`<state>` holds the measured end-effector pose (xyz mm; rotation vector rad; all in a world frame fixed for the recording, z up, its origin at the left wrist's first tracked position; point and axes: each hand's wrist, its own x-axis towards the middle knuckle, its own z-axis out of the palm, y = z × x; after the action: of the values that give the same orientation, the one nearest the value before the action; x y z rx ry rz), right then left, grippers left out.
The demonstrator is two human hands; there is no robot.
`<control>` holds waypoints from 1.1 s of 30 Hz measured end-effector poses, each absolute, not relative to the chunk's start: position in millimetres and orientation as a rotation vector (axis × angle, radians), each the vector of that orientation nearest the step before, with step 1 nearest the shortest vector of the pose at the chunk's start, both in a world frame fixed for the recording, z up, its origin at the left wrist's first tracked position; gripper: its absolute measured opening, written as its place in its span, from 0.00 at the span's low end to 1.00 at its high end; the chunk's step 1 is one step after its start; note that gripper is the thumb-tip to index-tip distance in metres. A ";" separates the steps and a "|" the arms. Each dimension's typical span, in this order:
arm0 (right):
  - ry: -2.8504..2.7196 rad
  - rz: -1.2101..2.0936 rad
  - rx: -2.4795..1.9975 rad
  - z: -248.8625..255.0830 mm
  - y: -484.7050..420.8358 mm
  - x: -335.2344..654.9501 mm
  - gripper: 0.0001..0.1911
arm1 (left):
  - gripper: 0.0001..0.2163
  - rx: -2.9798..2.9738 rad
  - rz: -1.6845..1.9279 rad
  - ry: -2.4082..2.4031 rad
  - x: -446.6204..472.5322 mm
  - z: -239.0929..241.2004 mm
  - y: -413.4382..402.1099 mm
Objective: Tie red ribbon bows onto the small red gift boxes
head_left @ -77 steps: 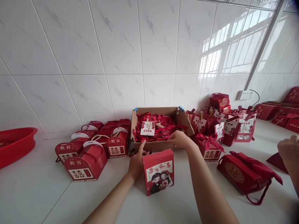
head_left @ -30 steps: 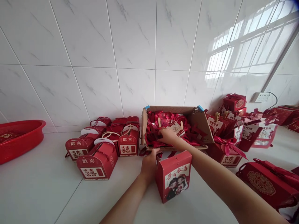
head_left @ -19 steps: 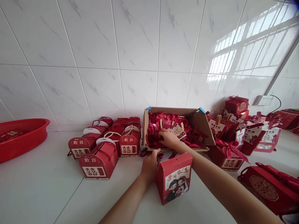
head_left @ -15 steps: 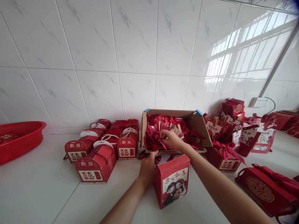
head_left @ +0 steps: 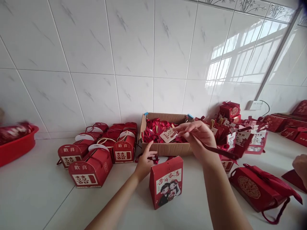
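Note:
My right hand (head_left: 200,137) is raised over the front right of the cardboard box (head_left: 168,147), pinching a dark red ribbon (head_left: 219,151) with a paper tag (head_left: 168,134) hanging from it. My left hand (head_left: 145,159) hovers with fingers apart at the box's front wall, just left of a red gift box (head_left: 166,181) printed with a cartoon couple, which stands on the white counter (head_left: 35,198). More red ribbons and tags fill the cardboard box.
Several red handled gift boxes (head_left: 92,167) sit to the left, and a red basin (head_left: 14,143) at the far left. Ribbon-tied red boxes (head_left: 242,137) crowd the right, with a large red box (head_left: 254,188) in front. Another person's hand (head_left: 301,166) shows at the right edge.
My right hand dug into the cardboard box, took hold of a ribbon with a tag and lifted it out to the right. My left hand has opened at the box front.

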<state>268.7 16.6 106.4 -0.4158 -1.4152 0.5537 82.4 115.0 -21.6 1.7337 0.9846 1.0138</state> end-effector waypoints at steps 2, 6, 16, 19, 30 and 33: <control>-1.503 0.654 -0.338 106.7 12.2 263.3 0.05 | 0.40 1.652 1.041 0.970 80.7 2.9 112.0; -1.571 0.840 -0.109 105.8 6.7 253.6 0.07 | 0.17 1.744 1.288 0.908 62.9 78.0 69.1; -1.586 1.078 0.106 101.1 -5.1 233.5 0.10 | 0.10 2.580 1.254 0.522 46.3 148.8 -41.9; -1.514 1.160 -0.020 96.0 -2.2 235.8 0.16 | 0.09 2.532 1.276 0.469 53.8 144.7 -32.8; -1.509 1.095 -0.131 98.3 5.2 233.2 0.08 | 0.08 2.439 1.275 0.606 64.3 140.3 -15.0; -1.491 1.104 -0.183 98.3 6.0 232.2 0.09 | 0.07 2.498 1.373 0.690 66.0 136.4 -11.4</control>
<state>232.2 6.0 98.3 -0.1828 -1.4913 1.1037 66.0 -11.4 136.4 2.4976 0.6896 1.3731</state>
